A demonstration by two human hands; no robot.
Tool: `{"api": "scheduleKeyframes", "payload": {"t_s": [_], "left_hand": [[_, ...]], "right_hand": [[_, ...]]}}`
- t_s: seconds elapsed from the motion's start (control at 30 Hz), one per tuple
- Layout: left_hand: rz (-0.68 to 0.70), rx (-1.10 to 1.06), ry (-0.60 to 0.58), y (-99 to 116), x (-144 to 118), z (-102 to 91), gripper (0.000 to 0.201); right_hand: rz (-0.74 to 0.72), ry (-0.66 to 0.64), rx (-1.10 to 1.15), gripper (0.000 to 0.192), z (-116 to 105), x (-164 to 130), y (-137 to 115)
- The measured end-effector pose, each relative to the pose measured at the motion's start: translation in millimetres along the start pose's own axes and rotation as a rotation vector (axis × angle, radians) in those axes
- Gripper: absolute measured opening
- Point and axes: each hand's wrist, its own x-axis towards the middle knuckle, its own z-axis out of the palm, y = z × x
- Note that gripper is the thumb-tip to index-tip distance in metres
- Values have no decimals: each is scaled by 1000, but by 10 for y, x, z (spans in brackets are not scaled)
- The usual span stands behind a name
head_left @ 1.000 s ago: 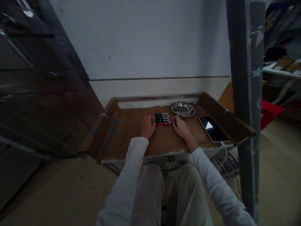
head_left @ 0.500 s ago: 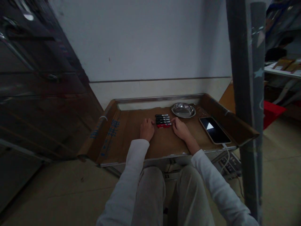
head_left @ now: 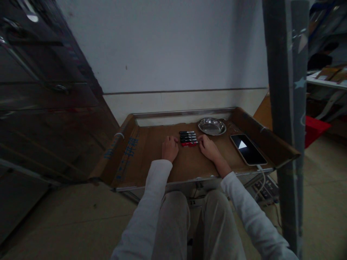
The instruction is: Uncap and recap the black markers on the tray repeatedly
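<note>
Markers [head_left: 187, 138] are flanked at frame centre by the curled left hand [head_left: 170, 148] and right hand [head_left: 208, 147], grip indeterminable; blue writing [head_left: 131, 146], centre-left, is blurred.

The person I see holds both arms in long white cloth sleeves [head_left: 153, 202] forward over knees in beige cloth trousers [head_left: 175, 209], the bare left hand [head_left: 170, 148] knuckles up, loosely curled, the bare right hand [head_left: 208, 146] apart from it, angled inward, its fingers [head_left: 201, 138] bent.

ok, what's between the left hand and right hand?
Between left hand and right hand: side-by-side markers, mostly black, red nearest, on the cardboard. Head view.
</note>
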Motion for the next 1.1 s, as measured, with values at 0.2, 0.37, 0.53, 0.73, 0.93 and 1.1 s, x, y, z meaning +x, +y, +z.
{"api": "scheduleKeyframes", "payload": {"t_s": [0.2, 0.37, 0.53, 0.73, 0.93, 1.1], "left_hand": [[-29, -23, 0, 21, -9, -22, 15], [60, -150, 17, 34, 10, -32, 11], [303, -246, -119, 75, -8, -63, 13], [357, -115, -269, 128, -47, -120, 12], [346, -94, -202, 126, -47, -125, 11], [318, -67, -233, 124, -59, -122, 13]], "right_hand": [[-2, 23, 53, 23, -39, -21, -63], [-58, 12, 117, 23, -97, -37, -138], [-159, -11, 138, 24, -121, -45, -160], [-194, -33, 152, 21, -108, -39, -165], [-215, -32, 189, 13, -126, -44, -205], [-228, -18, 104, 9, -114, -45, -200]]}}
